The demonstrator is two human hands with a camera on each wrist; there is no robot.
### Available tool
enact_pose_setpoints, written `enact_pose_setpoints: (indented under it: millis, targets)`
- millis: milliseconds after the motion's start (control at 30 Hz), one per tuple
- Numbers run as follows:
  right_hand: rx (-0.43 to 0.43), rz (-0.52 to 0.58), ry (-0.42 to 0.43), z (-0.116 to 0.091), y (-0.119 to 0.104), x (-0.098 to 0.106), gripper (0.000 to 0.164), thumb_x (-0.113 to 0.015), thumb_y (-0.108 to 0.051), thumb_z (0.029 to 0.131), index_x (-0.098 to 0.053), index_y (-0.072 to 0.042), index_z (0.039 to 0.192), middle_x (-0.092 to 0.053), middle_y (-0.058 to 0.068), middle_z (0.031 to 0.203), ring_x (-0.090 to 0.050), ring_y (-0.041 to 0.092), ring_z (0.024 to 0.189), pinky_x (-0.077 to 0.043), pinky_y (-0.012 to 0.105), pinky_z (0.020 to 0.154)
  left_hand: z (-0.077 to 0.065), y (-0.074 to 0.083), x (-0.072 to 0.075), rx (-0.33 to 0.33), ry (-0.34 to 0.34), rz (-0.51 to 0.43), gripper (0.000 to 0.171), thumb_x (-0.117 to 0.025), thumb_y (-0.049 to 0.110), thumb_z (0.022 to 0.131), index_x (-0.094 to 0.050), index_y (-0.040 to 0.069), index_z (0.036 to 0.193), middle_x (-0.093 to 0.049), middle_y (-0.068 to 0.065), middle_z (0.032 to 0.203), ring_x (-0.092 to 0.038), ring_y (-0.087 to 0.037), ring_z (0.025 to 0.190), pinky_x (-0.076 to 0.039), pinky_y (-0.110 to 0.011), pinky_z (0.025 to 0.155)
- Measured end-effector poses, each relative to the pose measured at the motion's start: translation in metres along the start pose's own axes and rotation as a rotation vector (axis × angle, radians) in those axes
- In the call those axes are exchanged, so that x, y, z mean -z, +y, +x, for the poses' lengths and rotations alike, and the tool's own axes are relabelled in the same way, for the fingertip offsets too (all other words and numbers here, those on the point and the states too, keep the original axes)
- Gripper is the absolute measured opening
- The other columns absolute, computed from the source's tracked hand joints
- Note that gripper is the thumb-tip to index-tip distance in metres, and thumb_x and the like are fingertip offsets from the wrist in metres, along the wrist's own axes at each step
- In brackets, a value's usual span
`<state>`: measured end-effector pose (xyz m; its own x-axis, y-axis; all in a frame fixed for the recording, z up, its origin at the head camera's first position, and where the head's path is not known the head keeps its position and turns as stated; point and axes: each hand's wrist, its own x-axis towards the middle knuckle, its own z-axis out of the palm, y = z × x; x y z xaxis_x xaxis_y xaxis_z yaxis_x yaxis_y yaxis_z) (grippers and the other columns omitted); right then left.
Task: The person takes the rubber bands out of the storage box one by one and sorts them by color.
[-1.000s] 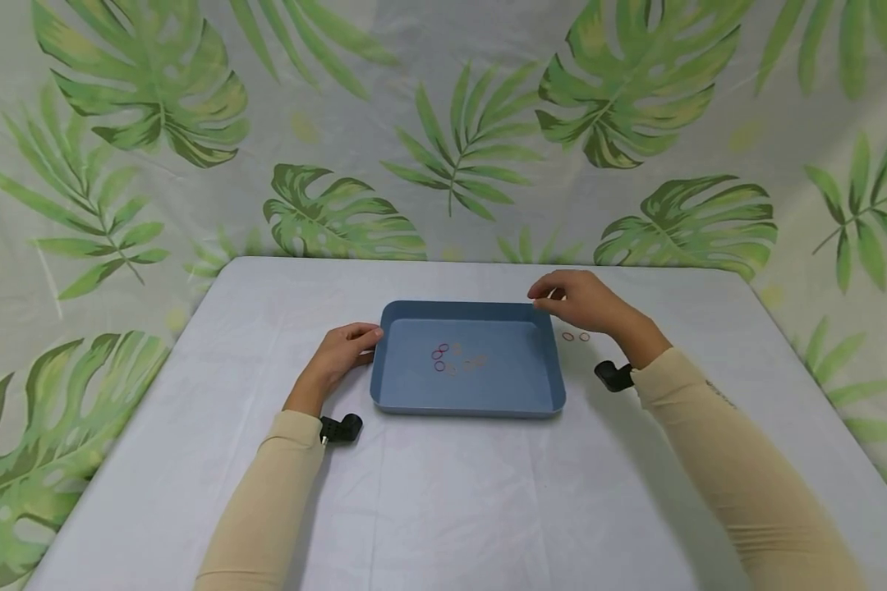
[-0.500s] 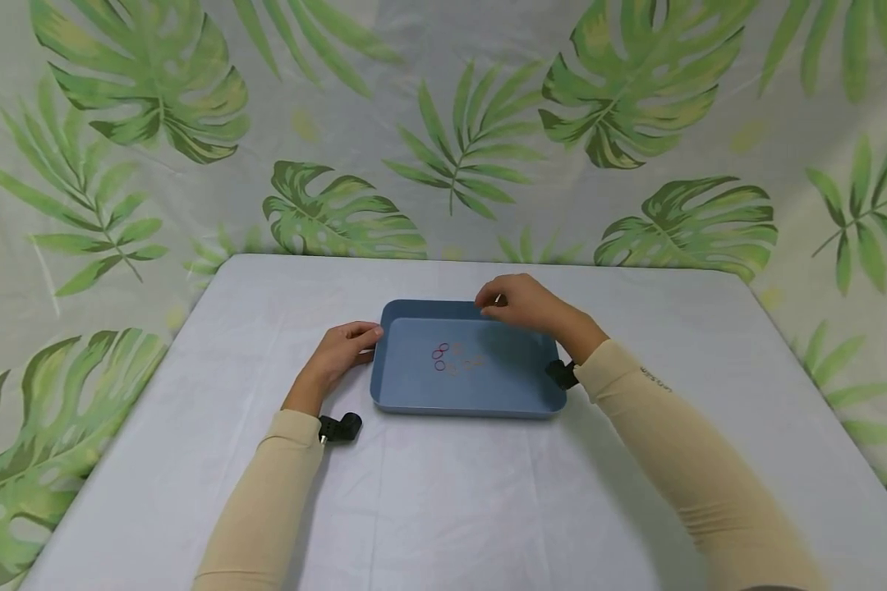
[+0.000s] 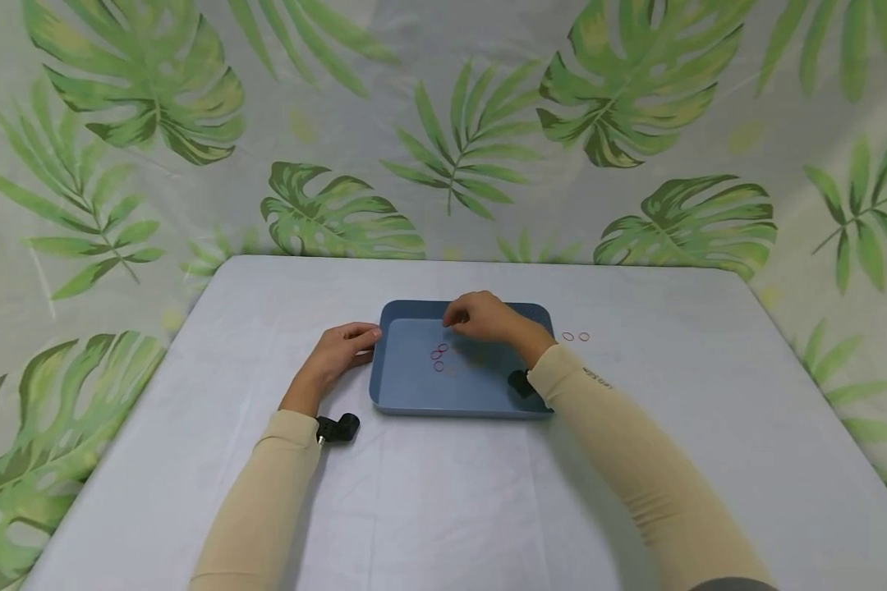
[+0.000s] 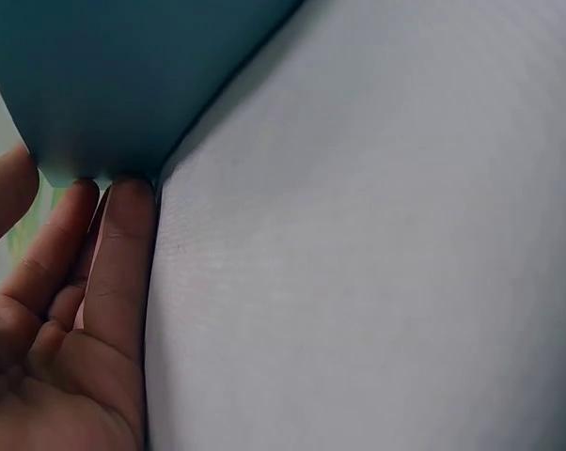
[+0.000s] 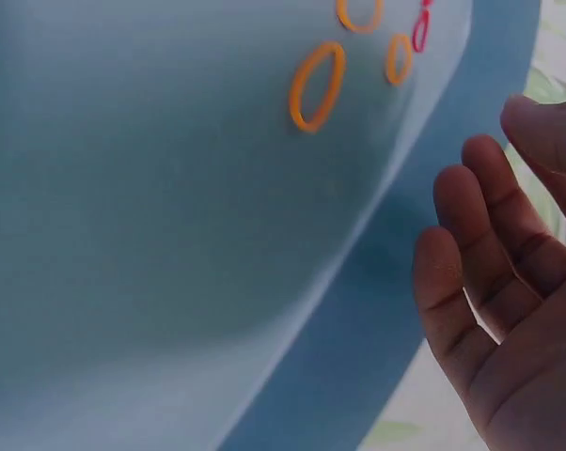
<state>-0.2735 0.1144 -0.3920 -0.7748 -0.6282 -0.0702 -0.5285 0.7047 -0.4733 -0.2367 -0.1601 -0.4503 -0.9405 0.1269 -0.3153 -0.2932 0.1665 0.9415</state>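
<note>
A blue rectangular tray [image 3: 414, 400] lies on the table. Inside it are three red rubber bands [image 3: 439, 367] and several orange ones, one large orange rubber band [image 5: 293, 103] showing clearly in the right wrist view. My left hand [image 3: 333, 357] is at the tray's left end, its straight fingertips touching the outer wall and its thumb at the rim. Over the back middle of the tray hovers my right hand [image 3: 484, 316], its thumb and forefinger close together in the head view. Its other fingers are loosely bent; I cannot tell whether the hidden forefinger and thumb pinch anything.
Two red rubber bands [image 3: 576, 336] lie on the white tablecloth [image 3: 443, 492], just right of the tray. A leaf-print cloth [image 3: 458, 123] hangs behind the table's far edge.
My right hand has moved left from the tray's back right corner to over its back middle. My left hand has stayed at the left end.
</note>
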Motion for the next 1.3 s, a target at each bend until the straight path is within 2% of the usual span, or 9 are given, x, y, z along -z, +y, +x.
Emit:
enact_pose_setpoints:
  millis: [167,400,600,900,1100,1300]
  targets:
    - [-0.028,-0.01,-0.014,0.008,0.002,-0.012,0.02,-0.061,-0.009,0.096,-0.074,-0.007,0.11,-0.073,0.01,0.111,-0.066,0.025,0.104,-0.057,0.04,0.093,0.0,0.001,-0.001,0.002,0.008,-0.006,0.043,-0.059,0.023,0.101,-0.055,0.001,0.138,-0.054,-0.018,0.142,-0.055,-0.021,0.125,-0.052,-0.036,0.109]
    - [-0.131,0.032,-0.035,0.012,0.006,-0.023,0.018,-0.064,-0.012,0.095,-0.074,-0.01,0.11,-0.072,0.008,0.114,-0.064,0.023,0.106,-0.055,0.038,0.095,0.0,0.001,-0.001,-0.005,0.005,-0.004,0.043,-0.059,0.023,0.101,-0.055,0.001,0.138,-0.054,-0.018,0.141,-0.056,-0.02,0.124,-0.051,-0.036,0.109]
    - [-0.126,0.052,-0.029,0.011,0.004,-0.026,0.018,-0.066,-0.013,0.094,-0.075,-0.01,0.109,-0.071,0.009,0.113,-0.064,0.023,0.105,-0.055,0.039,0.094,0.0,0.0,0.0,-0.006,-0.004,-0.005,0.044,-0.059,0.024,0.101,-0.055,0.0,0.138,-0.053,-0.018,0.142,-0.055,-0.02,0.123,-0.051,-0.037,0.11]
    - [-0.126,0.065,-0.018,0.01,0.005,-0.029,0.015,-0.07,-0.013,0.091,-0.076,-0.011,0.105,-0.071,0.007,0.11,-0.063,0.021,0.102,-0.055,0.038,0.093,-0.001,0.002,-0.002,-0.007,0.001,-0.009,0.042,-0.059,0.022,0.101,-0.055,0.0,0.137,-0.056,-0.016,0.137,-0.058,-0.009,0.111,-0.055,-0.029,0.102]
    - [-0.105,0.03,0.013,0.009,0.006,-0.03,0.006,-0.072,-0.013,0.088,-0.077,-0.013,0.092,-0.067,0.005,0.099,-0.059,0.018,0.092,-0.053,0.033,0.085,-0.001,0.002,-0.001,-0.001,0.0,-0.013,0.043,-0.059,0.022,0.101,-0.055,0.0,0.137,-0.055,-0.016,0.139,-0.058,-0.011,0.114,-0.056,-0.027,0.1]
    - [-0.121,0.028,0.023,0.008,0.006,-0.031,0.005,-0.073,-0.015,0.088,-0.077,-0.013,0.09,-0.065,0.005,0.098,-0.058,0.018,0.09,-0.052,0.033,0.083,-0.001,0.002,-0.002,-0.002,0.004,-0.008,0.043,-0.06,0.023,0.101,-0.055,0.0,0.137,-0.055,-0.017,0.14,-0.057,-0.014,0.117,-0.055,-0.027,0.101]
